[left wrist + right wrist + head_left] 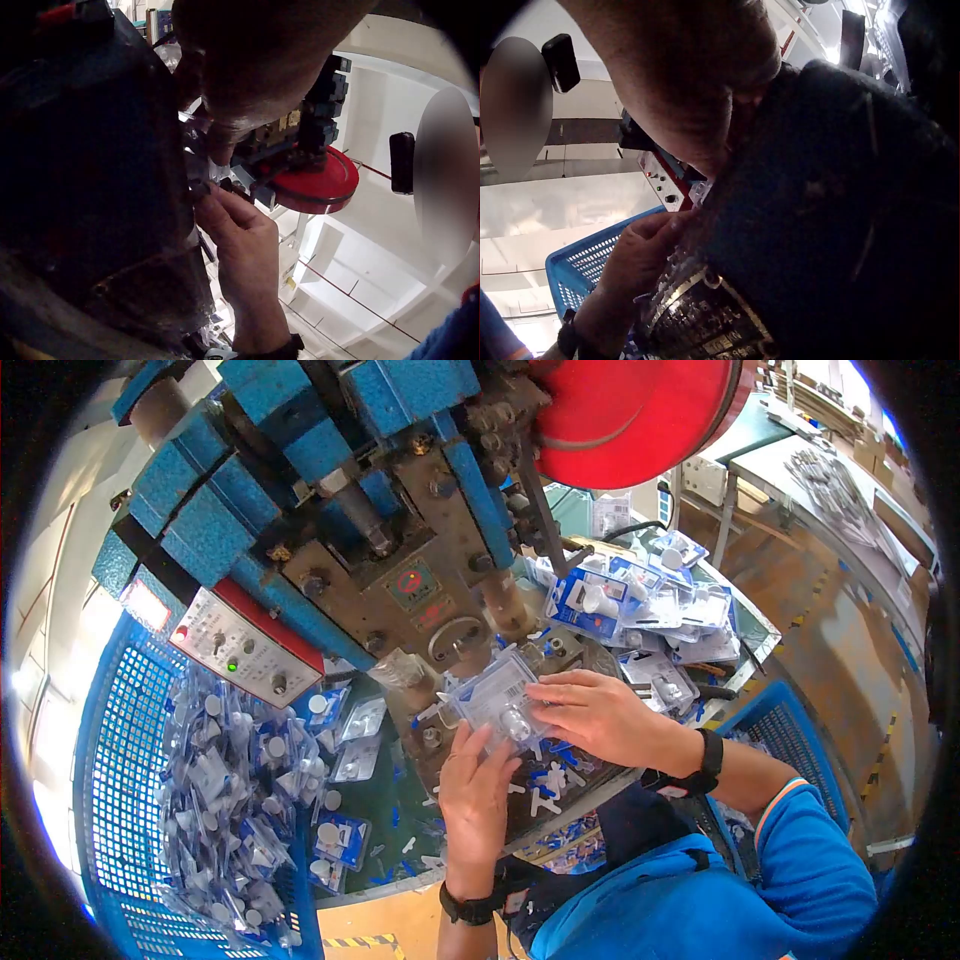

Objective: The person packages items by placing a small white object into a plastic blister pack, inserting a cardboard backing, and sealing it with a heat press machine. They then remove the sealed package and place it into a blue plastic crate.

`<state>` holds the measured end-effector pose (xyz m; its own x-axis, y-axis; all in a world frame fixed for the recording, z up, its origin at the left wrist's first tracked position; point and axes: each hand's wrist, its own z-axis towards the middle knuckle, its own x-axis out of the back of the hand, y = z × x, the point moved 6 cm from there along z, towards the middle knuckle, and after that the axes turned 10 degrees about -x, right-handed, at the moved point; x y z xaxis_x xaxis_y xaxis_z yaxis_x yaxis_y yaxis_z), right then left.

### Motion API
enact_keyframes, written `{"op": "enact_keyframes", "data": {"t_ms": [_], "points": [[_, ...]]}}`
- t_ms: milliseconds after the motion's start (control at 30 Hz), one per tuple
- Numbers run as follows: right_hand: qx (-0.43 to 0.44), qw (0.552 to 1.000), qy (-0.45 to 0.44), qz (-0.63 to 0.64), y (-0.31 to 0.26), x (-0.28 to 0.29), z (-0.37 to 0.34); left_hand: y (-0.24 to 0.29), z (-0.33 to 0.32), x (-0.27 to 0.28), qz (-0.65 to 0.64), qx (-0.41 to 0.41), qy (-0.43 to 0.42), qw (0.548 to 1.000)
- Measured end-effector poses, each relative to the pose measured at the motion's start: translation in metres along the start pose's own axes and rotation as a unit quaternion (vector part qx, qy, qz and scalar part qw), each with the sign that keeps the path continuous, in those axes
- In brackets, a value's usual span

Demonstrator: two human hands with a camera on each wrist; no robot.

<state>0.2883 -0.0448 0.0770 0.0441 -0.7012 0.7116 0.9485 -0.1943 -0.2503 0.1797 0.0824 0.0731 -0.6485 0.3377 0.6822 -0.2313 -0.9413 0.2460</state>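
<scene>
A clear plastic blister pack (497, 702) with a small white, rounded piece inside is held at the front of a press, over its bed. My left hand (474, 795) grips its lower left edge; that hand's thumb and fingers also come together at the pack's edge in the right wrist view. From the other side my right hand (605, 722) pinches the right edge, fingers lying across the top. Small white and blue plastic scraps (545, 785) litter the bed right below the hands. The wrist views are dark and show little of the pack.
The blue press (330, 460) with a red flywheel (640, 420) towers behind the pack. A control box (245, 645) stands left of it. At left, a blue basket (120, 760) holds many packs. Blue-carded packs (590, 600) pile up at right, near another blue basket (800, 730).
</scene>
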Motion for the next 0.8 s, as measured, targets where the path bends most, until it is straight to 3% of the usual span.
{"op": "enact_keyframes", "data": {"t_ms": [367, 500, 667, 800], "points": [[0.011, 1.000, 0.011, 0.015, 0.003, -0.004, -0.001, 0.001, 0.001, 0.000, 0.022, -0.008, -0.005, 1.000], [0.010, 0.999, -0.030, -0.007, 0.003, -0.006, -0.002, 0.003, 0.002, -0.001, 0.041, -0.034, 0.000, 0.999], [0.025, 0.999, 0.045, -0.007, -0.005, 0.008, 0.005, 0.010, 0.012, 0.011, 0.067, -0.067, 0.013, 0.995], [0.020, 0.999, 0.038, 0.004, -0.003, 0.009, 0.008, 0.011, 0.011, 0.014, 0.058, -0.051, 0.035, 0.996]]}}
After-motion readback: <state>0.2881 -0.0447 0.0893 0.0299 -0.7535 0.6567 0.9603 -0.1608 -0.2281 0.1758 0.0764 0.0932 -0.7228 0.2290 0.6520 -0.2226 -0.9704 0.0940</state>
